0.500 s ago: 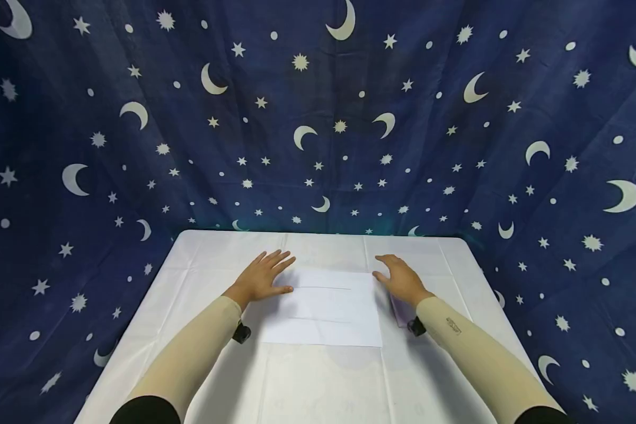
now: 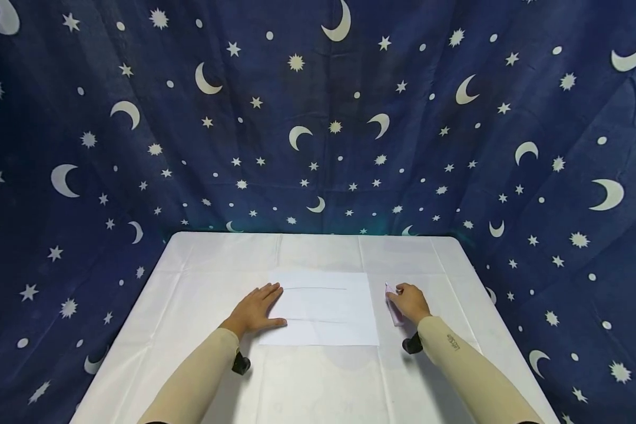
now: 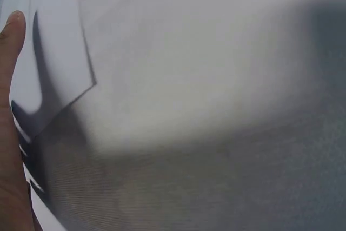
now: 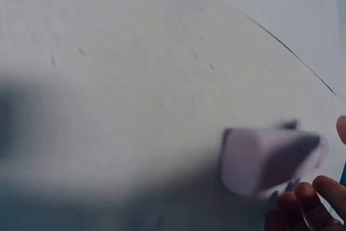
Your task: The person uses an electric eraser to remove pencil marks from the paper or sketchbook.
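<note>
The right grip (image 2: 410,302), half-curled, meets the pink object (image 2: 395,315) just right of the paper (image 2: 323,306) in the head view, its long axis roughly along the paper's edge; the left grip (image 2: 253,310), fingers extended, is farther, over the paper's left. The right wrist view leaves any hold unclear.

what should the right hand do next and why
The right hand should perhaps pinch the pale purple object firmly: its thumb and fingertips bracket one end, grip unclear, while the left hand is spread over the left edge of the paper.
</note>
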Motion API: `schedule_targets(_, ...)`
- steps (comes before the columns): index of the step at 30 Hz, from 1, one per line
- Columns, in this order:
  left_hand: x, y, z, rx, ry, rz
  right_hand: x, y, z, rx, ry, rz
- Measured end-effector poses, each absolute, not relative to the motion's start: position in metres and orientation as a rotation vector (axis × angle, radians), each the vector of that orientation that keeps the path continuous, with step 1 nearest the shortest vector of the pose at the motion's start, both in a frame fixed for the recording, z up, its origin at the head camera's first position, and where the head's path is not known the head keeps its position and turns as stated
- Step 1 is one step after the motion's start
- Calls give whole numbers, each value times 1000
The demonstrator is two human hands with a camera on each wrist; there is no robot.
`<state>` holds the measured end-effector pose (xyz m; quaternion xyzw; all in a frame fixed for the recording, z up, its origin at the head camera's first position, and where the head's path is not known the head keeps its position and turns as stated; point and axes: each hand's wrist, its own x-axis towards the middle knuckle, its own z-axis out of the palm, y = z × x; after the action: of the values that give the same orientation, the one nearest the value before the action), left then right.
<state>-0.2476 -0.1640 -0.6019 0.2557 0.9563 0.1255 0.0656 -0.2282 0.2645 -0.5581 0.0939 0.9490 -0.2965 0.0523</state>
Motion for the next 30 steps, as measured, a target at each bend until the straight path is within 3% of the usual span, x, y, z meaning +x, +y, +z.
schedule_targets(10, -244, -165, -602, 744, 2872, 354, -218, 256, -571, 277, 2931, -1013)
schedule_targets(18, -241, -162, -600, 745, 2875, 371, -214, 256, -576, 424, 2951, -1045)
schedule_targets(30, -246, -162, -605, 714, 2894, 380, -218, 247, -582, 308, 3081, -1217)
